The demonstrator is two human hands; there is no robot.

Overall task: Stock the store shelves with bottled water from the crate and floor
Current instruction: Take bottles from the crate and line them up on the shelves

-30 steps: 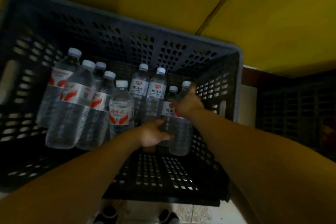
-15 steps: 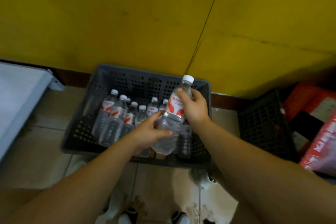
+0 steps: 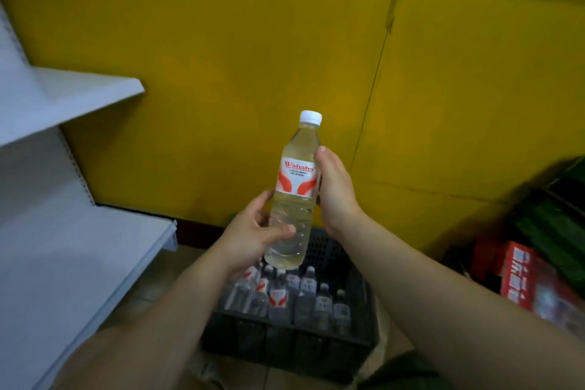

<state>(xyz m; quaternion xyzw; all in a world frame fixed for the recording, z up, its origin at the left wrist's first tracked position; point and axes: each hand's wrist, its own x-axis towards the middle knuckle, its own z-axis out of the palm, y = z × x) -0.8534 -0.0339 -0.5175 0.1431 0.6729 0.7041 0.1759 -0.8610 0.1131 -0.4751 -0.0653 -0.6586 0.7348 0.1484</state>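
Shelves [image 3: 72, 98] have swung into view at left, and the bottle [image 3: 295, 206] is up clear of the crate [image 3: 285, 345], before the yellow wall [image 3: 221, 73]. It stands near upright, cap [image 3: 311, 116] on top, tipped slightly right. Left hand [image 3: 253, 231] grips its lower body; right hand [image 3: 335, 190] clasps the label [image 3: 296, 180], thumb up.

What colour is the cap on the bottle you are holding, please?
The cap of the water bottle is white, clearest in the head view.

1. Bottle [image 3: 292, 199], centre of the frame: clear glossy plastic, paper-like label, smooth white cap.
2. Crate [image 3: 285, 342], lower centre: dark matt perforated plastic.
3. Shelves [image 3: 63, 98], left: smooth matt white.
4. Wall [image 3: 221, 73], top: matt yellow.
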